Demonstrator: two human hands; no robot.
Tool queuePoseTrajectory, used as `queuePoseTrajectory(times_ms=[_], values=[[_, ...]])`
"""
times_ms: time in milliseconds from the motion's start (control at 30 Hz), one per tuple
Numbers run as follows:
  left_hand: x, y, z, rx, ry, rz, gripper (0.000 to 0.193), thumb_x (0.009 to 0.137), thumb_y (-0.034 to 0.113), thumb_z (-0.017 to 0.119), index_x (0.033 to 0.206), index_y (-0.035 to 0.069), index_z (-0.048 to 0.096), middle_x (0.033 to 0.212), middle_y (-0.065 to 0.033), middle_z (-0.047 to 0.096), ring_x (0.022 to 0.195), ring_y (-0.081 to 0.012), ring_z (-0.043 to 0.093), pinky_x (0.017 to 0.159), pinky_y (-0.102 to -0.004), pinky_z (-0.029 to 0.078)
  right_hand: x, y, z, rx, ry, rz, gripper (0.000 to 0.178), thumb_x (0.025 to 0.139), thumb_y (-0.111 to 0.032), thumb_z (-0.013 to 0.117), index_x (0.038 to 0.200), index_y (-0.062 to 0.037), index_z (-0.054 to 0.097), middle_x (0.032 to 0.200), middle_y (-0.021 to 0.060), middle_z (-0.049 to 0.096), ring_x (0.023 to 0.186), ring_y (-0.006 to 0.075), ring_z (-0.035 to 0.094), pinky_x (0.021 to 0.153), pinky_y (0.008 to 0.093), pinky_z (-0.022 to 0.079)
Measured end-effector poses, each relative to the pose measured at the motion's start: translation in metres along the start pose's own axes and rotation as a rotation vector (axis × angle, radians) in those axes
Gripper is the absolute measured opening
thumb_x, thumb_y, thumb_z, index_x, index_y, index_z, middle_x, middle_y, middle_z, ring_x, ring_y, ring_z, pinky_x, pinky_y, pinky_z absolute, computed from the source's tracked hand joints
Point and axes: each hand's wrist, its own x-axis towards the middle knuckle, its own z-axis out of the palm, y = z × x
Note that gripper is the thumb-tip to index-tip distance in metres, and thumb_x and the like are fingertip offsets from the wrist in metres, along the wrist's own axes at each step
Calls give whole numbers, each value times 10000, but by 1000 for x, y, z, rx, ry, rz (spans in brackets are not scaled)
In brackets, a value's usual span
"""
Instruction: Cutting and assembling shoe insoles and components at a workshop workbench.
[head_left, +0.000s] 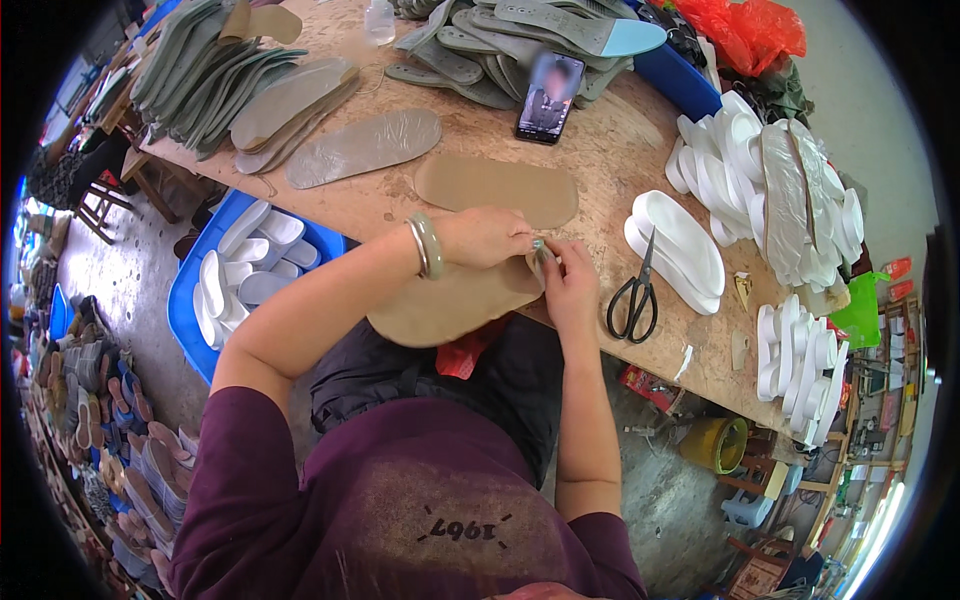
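A tan insole-shaped sheet [445, 308] lies over my lap at the table's front edge. My left hand [487, 236], with a pale bangle on the wrist, is closed at the sheet's right end. There my right hand [572, 288] pinches the same end, and the fingertips of both hands meet. A tiny greenish spot shows between them; I cannot tell what it is. Just beyond my hands another tan insole [500, 190] rests flat on the table. Black-handled scissors [632, 302] lie right of my right hand, blades over a pair of white soles [677, 250].
Stacks of grey insoles [205, 80] stand far left, with a plastic-wrapped insole [365, 148] nearer. A phone [550, 98] leans against a grey insole pile [480, 50]. White soles [730, 160] heap at right. A blue bin [185, 300] holds white footwear below the table's left edge.
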Motion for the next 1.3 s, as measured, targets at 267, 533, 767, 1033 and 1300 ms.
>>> queuePoseTrajectory(times_ms=[267,533,767,1033,1300], values=[[-35,2,9,-318,238,-267,363,860,74,590,1208,-26,571,939,-84,610,713,-164,630,565,-340,522,19,-11,12,199,-167,188,172,840,-128,727,990,-49,757,840,85,649,711,187,637,662,306,499],[-28,-9,23,-359,239,-284,345,833,78,614,1165,-13,596,779,-15,583,627,-107,567,532,-277,486,31,12,18,388,-178,172,172,926,-132,647,990,11,717,837,46,664,743,138,616,699,274,481],[-31,-13,28,-230,381,-162,282,813,95,662,1076,3,618,787,-44,587,692,-131,564,621,-289,492,7,-17,-13,488,-80,111,181,919,-168,686,1010,-12,696,1004,55,670,924,142,627,800,275,494],[-26,-4,17,-267,356,-176,230,808,108,674,1000,-2,610,821,-77,600,718,-166,589,658,-319,513,-5,-34,-12,358,-57,15,305,824,-92,745,1103,-33,635,1054,108,653,944,230,645,816,363,524],[-32,-8,26,-245,402,-166,208,818,119,659,981,1,605,847,-102,622,768,-193,616,720,-324,517,27,-32,-5,95,-191,131,313,837,-48,702,1143,-43,636,968,121,721,850,211,703,721,330,555]])
